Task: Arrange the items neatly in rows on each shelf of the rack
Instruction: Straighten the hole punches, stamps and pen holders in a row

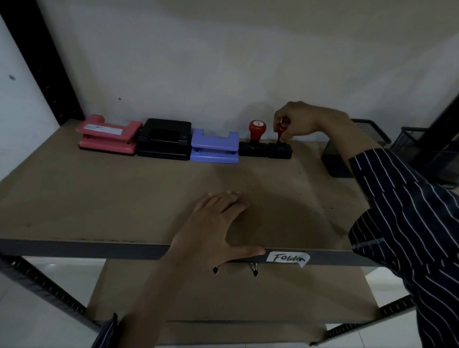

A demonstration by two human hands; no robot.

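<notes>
Along the back of the shelf [81,202], from the left: a pink hole punch [109,135], a black hole punch [164,139] and a blue hole punch [214,146], side by side. Near the front edge the left hand [215,228] lies flat, fingers straight, thumb along the rail. The row continues with two red-handled stamps, bases touching: the first stamp [254,141] stands free, the second stamp [279,147] is pinched by its handle in the right hand [299,121]; two black mesh holders [338,155] stand farther right.
</notes>
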